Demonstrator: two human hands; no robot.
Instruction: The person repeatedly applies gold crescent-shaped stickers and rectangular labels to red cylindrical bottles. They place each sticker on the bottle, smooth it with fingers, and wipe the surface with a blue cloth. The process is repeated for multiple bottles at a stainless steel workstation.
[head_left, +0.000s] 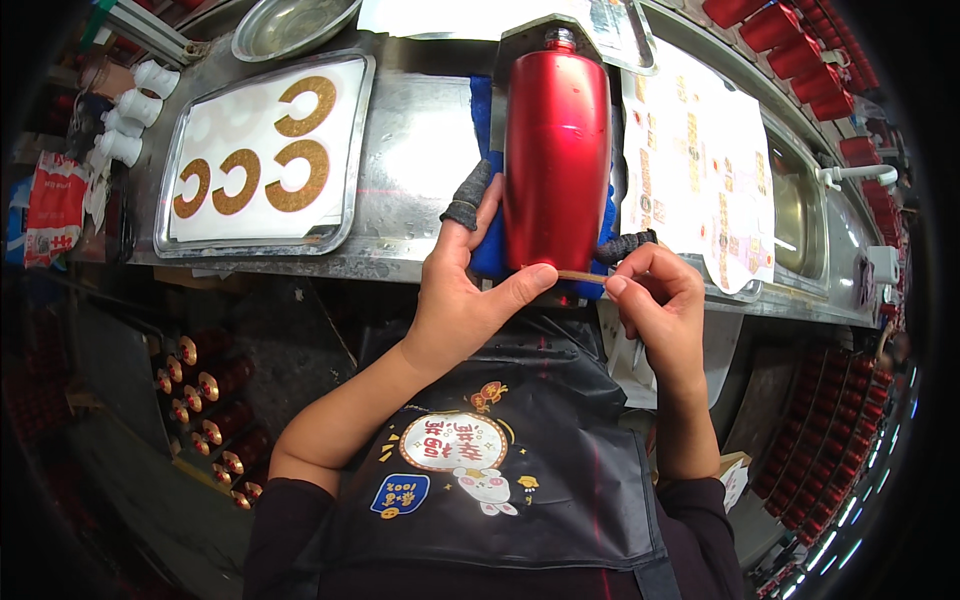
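Red bottle: from my remote seat I see the one red bottle on the bench, lying on blue cloth, base toward the wearer, neck away.
Bottle handling: I judge it stiff, slick and easily scratched; its weight I cannot tell. I'd cradle the lower body with flat fingers, away from the rim.
Gold-brown strip: one gold-brown strip across the base; likely light, flexible and easily torn, so I'd take it by the ends.
Left hand: the left hand is spread along the bottle's left side, thumb at the base edge by the strip.
Right hand: the right hand pinches the strip's right end.
Fabric finger covers: two, one per hand.
C-shaped gold decals: four, on one steel tray.
Metal bowl: one.
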